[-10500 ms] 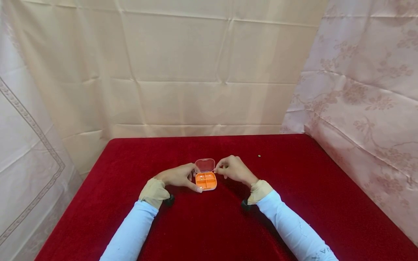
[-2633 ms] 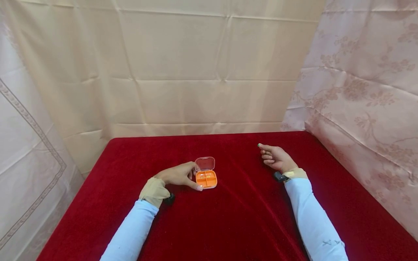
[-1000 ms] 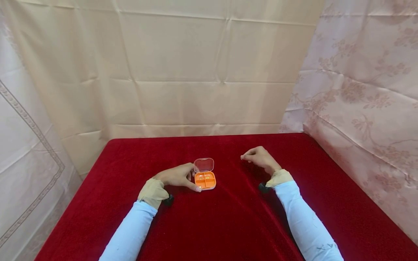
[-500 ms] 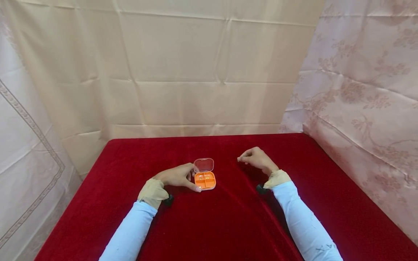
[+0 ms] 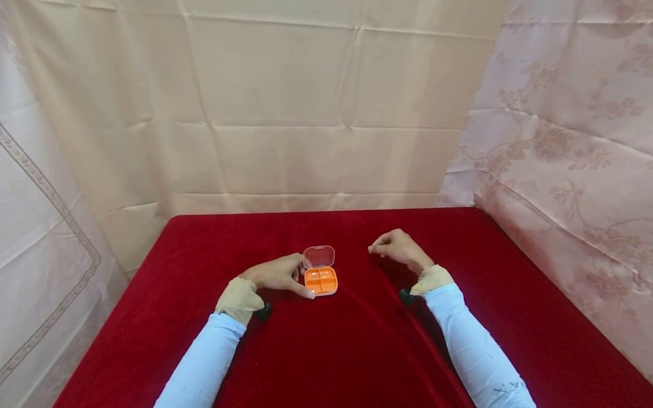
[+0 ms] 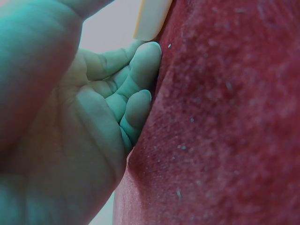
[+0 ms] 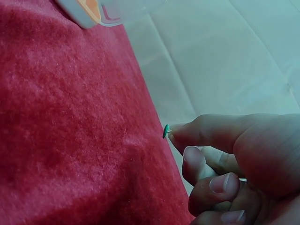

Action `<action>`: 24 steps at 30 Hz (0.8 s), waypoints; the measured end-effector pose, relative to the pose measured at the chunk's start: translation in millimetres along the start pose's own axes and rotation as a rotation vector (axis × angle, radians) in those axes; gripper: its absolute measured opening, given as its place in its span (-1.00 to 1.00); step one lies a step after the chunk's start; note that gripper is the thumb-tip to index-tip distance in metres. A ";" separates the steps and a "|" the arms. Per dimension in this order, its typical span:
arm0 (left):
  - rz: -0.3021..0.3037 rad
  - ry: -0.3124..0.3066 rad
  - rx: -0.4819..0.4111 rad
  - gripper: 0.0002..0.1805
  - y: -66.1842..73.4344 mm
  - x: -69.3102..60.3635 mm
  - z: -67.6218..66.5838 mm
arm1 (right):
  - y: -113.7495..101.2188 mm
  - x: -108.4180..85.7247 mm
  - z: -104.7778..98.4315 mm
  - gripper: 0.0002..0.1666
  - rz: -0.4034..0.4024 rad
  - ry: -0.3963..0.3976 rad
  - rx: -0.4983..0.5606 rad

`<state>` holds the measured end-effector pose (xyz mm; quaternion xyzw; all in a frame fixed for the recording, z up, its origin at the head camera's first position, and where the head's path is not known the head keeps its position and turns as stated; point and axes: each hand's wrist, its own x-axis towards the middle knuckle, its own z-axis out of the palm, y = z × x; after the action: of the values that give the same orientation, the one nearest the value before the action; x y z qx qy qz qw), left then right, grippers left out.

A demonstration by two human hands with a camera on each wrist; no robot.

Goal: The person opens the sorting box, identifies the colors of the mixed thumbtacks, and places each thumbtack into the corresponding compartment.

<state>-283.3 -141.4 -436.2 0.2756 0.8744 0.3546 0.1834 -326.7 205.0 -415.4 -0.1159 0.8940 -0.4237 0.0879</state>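
A small orange pill box (image 5: 321, 281) with four compartments sits mid-table, its clear lid (image 5: 318, 256) raised at the back. Tiny shiny pieces lie in the two back compartments and the front left one; their kind is too small to tell. My left hand (image 5: 278, 274) holds the box from its left side, thumb at the front corner and fingers behind. Only a corner of the box (image 6: 152, 21) shows in the left wrist view. To the right, above the cloth, my right hand (image 5: 399, 247) pinches a thumbtack (image 7: 166, 131) with a flat green head and short pin.
Red velvet cloth (image 5: 326, 351) covers the table, with a few creases to the right of the box. A beige curtain (image 5: 285, 113) hangs behind the far edge, and patterned cloths hang at both sides.
A piece now lies in the back right compartment. The right hand picked up the thumbtack from the far right and has come left with it, slowly of late. The left hand stays at the box.
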 end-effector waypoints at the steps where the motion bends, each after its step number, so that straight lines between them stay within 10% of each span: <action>1: 0.000 0.001 0.002 -0.34 0.0 0.3 0.0 | -0.4 0.0 0.2 -0.88 -0.004 0.000 -0.004; 24: 0.016 0.000 0.004 -0.35 -1.3 0.2 0.6 | -13.2 -2.0 15.0 -0.84 -0.041 -0.051 -0.032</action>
<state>-283.6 -141.8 -437.5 0.2828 0.8730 0.3542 0.1800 -319.3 186.4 -414.5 -0.1466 0.8956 -0.4078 0.1001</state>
